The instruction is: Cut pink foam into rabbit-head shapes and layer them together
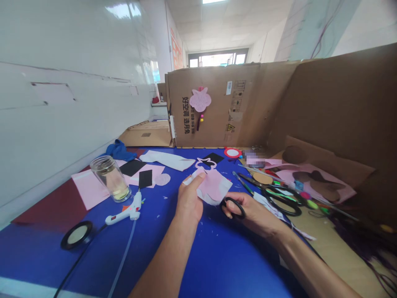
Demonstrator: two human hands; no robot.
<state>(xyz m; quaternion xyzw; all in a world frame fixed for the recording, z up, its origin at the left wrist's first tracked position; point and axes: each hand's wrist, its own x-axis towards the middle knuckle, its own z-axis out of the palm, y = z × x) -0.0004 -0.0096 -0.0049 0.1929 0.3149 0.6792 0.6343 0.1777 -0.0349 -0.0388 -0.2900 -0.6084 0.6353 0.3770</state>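
My left hand pinches a pink paper shape laid on white paper, thumb on top, held up over the blue table. In my right hand is a pair of scissors with black handles, the fingers through the loops. Its blades are hidden behind the hand and the paper's lower right edge, so whether they are parted cannot be seen. Just beyond the paper lies a pink outline cut-out, near a black square.
On the left stand a glass jar, a white glue gun with its cord, and a roll of black tape. Larger black-handled scissors and craft scraps lie right. Cardboard walls close off the back, bearing a pink paper ornament.
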